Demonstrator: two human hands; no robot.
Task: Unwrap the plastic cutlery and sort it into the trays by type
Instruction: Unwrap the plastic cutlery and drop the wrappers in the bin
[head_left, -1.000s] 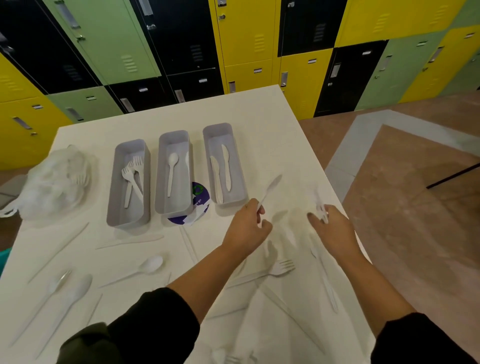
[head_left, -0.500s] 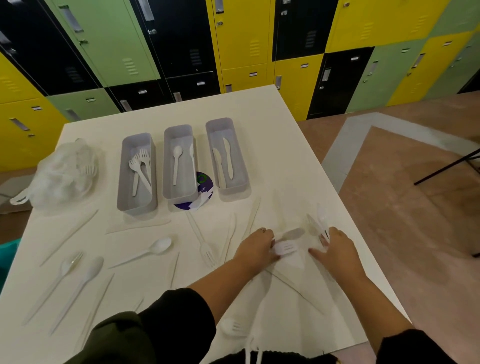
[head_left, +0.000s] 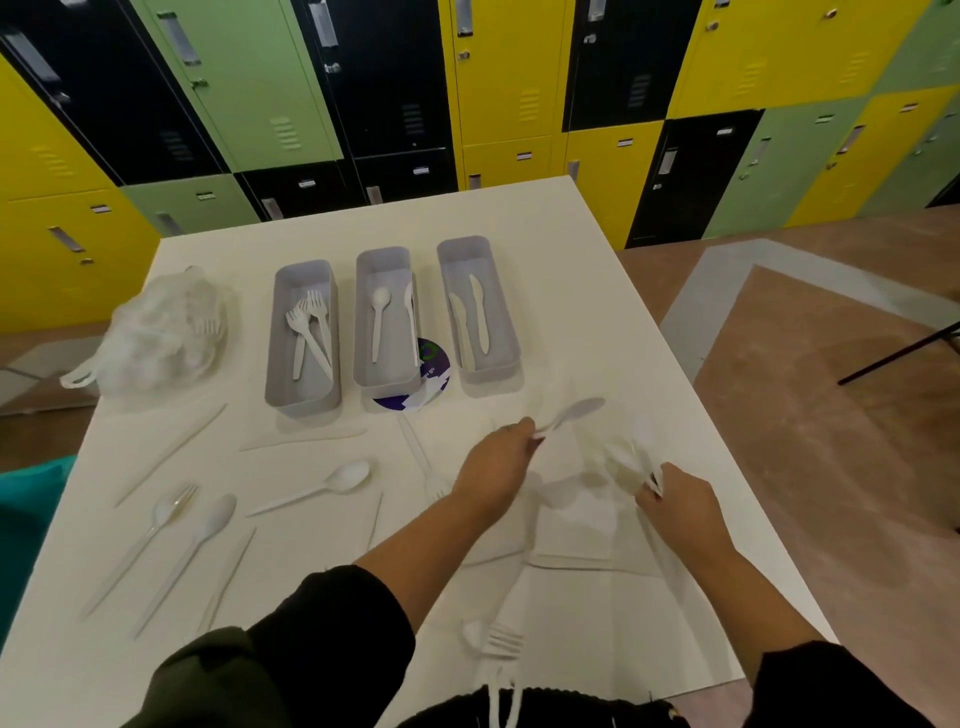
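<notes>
Three grey trays stand side by side on the white table: the left tray (head_left: 280, 384) holds forks, the middle tray (head_left: 363, 374) spoons, the right tray (head_left: 506, 358) knives. My left hand (head_left: 493, 470) pinches the handle of a white plastic spoon (head_left: 579, 411), raised just in front of the right tray. My right hand (head_left: 680, 499) grips a crumpled clear wrapper (head_left: 626, 460) with some cutlery still inside it. Loose spoons (head_left: 332, 486), a fork (head_left: 423, 467) and thin wrappers lie across the near table.
A bulging clear plastic bag (head_left: 161, 338) sits at the table's left. A purple-and-white round label (head_left: 428, 374) lies between the middle and right trays. More cutlery (head_left: 496, 642) lies at the near edge. The table's right edge (head_left: 727, 457) drops to the floor; lockers stand behind.
My left hand has risen from the table and now holds a spoon up towards the trays. My right hand has lifted the clear wrapper slightly. The view has tilted a little.
</notes>
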